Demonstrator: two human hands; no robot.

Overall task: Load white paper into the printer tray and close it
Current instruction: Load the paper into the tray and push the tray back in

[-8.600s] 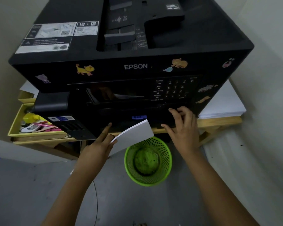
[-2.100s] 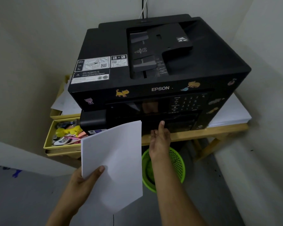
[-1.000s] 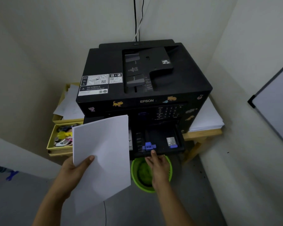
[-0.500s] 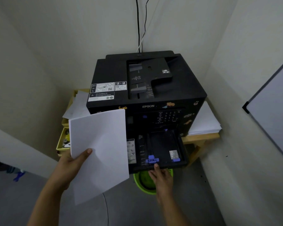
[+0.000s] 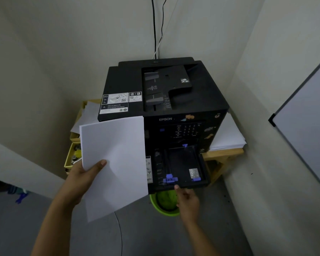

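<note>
Fingers of the right hand (image 5: 187, 201) curl at the front lip of the tray (image 5: 204, 169), apparently gripping it, though the contact is dim. Left hand (image 5: 81, 179) pinches the paper (image 5: 116, 159), thumb on top, holding it tilted just left of the tray. Tray juts out of the printer (image 5: 201, 100) over a green bin (image 5: 164, 202), its black bed bare, blue guides at front. Paper is plain white, unfolded.

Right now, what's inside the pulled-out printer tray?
No paper yet: the tray shows a bare black floor with blue guides. The white paper held in the left hand hides its left edge.
</note>
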